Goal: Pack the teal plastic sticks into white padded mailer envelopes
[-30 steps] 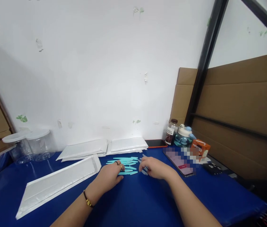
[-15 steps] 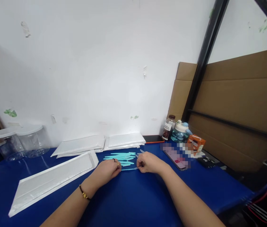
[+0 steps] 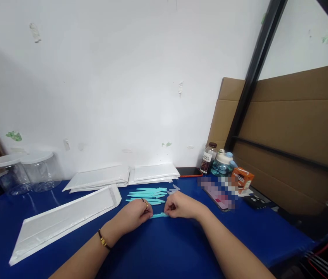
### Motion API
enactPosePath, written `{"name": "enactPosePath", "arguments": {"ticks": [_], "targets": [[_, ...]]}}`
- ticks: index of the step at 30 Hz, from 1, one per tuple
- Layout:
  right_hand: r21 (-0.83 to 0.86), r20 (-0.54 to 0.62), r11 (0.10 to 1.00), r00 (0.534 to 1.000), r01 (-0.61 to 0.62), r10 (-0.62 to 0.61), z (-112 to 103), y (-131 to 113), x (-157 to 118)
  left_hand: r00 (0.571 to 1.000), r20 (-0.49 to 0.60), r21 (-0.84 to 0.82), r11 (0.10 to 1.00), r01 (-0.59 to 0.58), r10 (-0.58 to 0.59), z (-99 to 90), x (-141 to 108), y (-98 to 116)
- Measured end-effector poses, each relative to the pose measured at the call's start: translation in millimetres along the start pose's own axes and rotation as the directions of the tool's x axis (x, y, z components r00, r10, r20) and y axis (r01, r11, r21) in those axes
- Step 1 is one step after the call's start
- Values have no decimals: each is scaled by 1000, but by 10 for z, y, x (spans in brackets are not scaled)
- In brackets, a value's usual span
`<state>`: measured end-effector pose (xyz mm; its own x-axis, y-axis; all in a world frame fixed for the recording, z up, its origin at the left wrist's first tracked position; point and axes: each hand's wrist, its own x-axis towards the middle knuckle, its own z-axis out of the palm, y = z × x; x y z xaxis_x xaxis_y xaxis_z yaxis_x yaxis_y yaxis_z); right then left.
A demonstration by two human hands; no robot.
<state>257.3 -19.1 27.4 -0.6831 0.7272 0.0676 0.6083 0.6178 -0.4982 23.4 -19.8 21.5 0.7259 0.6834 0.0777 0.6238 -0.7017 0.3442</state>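
Held level between both hands is a slim turquoise eyebrow razor point(image 3: 159, 215), low over the blue tabletop. My left hand point(image 3: 137, 213), with a ring and a dark bracelet, pinches its left end. The fingers of my right hand point(image 3: 181, 205) are closed on its right end, hiding the tip. Just beyond the hands lies a pile of several similar turquoise razors point(image 3: 149, 192). Small translucent caps point(image 3: 174, 190) lie to the right of the pile, partly behind my right hand.
White padded mailers point(image 3: 100, 178) lie along the wall, and a long one point(image 3: 65, 224) sits at left. Clear lidded tubs point(image 3: 42, 174) stand far left. At right are a phone point(image 3: 189, 171), a brown-capped bottle point(image 3: 208, 159), a blue jug point(image 3: 222, 164) and an orange box point(image 3: 241, 180).
Both hands and the razor have come slightly nearer to me, and the hands are closer together. My right hand now covers the razor's right end, where a translucent tip showed before.
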Motion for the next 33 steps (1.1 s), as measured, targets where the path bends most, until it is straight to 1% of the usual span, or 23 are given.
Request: {"name": "enactPosePath", "arguments": {"ticks": [1,3,5,6,7,8,10,12,14,18,21,24,27,33], "targets": [[24,-22,1000,1000,-15,15,-41,24,-29,1000,-14,-16,1000,13,-14,-1,-1,-19],[19,-145,996,986,-83,85,-134,101,-94,995,-83,-17,999,50,-51,-4,-2,-80],[-26,-279,984,947,-174,160,-210,195,-149,985,-158,20,997,76,-72,-9,2,-155],[-46,-314,978,932,-205,181,-233,238,-167,983,-172,48,996,78,-69,-11,7,-189],[-65,-324,974,928,-218,186,-243,274,-178,983,-174,78,994,77,-62,-15,13,-218],[-85,-315,974,933,-210,173,-242,300,-180,984,-168,108,991,74,-56,-18,21,-239],[-126,-263,980,958,-153,116,-213,322,-164,987,-152,161,984,72,-47,-25,38,-255],[-169,-198,981,978,-96,62,-165,309,-128,989,-142,200,978,63,-35,-32,54,-243],[-207,-162,976,986,-66,32,-116,275,-86,991,-135,230,972,51,-20,-40,64,-219],[-237,-150,968,987,-85,50,-46,190,-13,994,-112,255,967,16,13,-51,71,-191],[-247,-169,961,982,-122,82,-13,150,17,993,-110,249,969,-6,35,-52,69,-191],[-172,-203,978,976,-119,83,16,142,28,993,-103,224,974,-28,52,-49,65,-181],[-67,-205,994,976,-91,76,44,140,42,994,-97,188,982,-34,53,-41,61,-157],[1,-192,999,981,-35,35,135,32,102,994,-105,138,990,-10,24,20,68,-98]]}}
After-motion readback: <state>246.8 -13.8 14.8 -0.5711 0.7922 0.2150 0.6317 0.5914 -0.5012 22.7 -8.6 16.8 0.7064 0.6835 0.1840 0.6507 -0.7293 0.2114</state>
